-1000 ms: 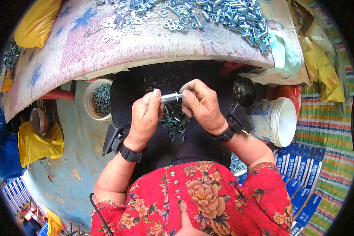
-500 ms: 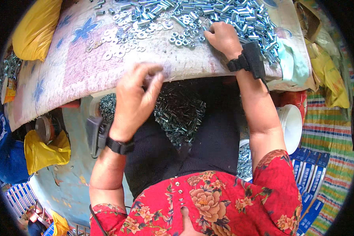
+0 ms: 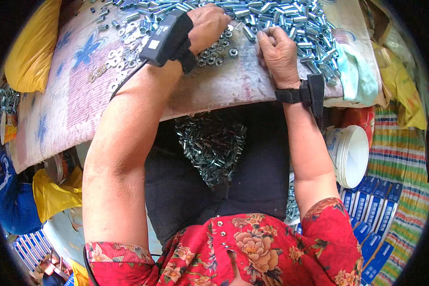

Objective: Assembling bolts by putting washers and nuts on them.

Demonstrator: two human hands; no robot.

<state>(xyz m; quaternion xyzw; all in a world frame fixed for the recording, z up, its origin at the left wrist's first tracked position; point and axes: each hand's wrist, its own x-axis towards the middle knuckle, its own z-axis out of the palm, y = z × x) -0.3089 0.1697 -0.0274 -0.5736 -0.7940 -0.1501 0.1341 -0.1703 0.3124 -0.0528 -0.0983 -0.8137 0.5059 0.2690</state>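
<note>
My left hand (image 3: 208, 27) has its back to me, over the near edge of a pile of shiny metal sleeves (image 3: 298, 20). Its fingers are curled, with the tips turned away and hidden. A small group of hex nuts (image 3: 210, 61) lies just below it, and flat washers (image 3: 115, 58) are strewn to the left of my wrist. My right hand (image 3: 277, 53) rests at the right of the nuts, thumb and fingers closed together in a pinch. Whatever either hand grips is too hidden to make out.
A patterned cloth (image 3: 81, 90) covers the table. Between my knees sits a heap of small metal parts (image 3: 212, 150). At right are a pale green cloth (image 3: 355, 74), a white bucket (image 3: 355, 157) and blue boxes (image 3: 374, 205). Yellow bags (image 3: 31, 52) stand at left.
My left hand has moved from the table's front edge, forward and right, to the sleeves, its fingers now curled. My right hand has drawn slightly back toward me.
</note>
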